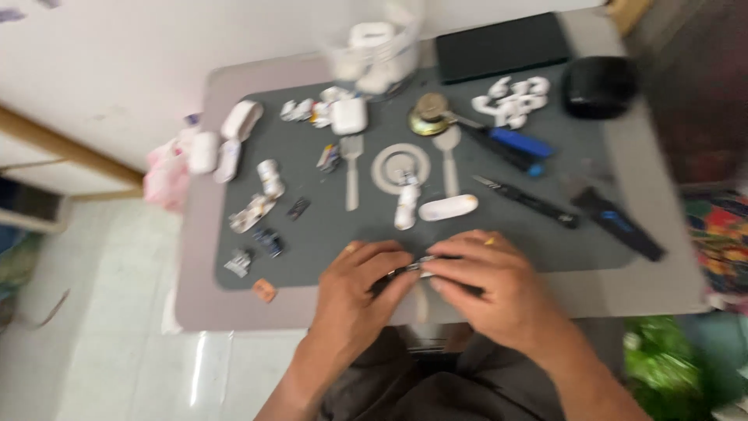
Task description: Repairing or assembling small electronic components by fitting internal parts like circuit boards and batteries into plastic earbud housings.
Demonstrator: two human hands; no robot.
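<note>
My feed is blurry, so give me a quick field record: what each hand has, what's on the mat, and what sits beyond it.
left hand: fingers pinch one end of a small dark and silvery part
right hand: fingers pinch the other end of the same part
surface: dark grey work mat on a grey table
near hands: white oval shell, black-handled knife
mid mat: white earbud case, blue-handled tool
back edge: clear tub of white parts, black flat box
blur: small parts unclear
</note>
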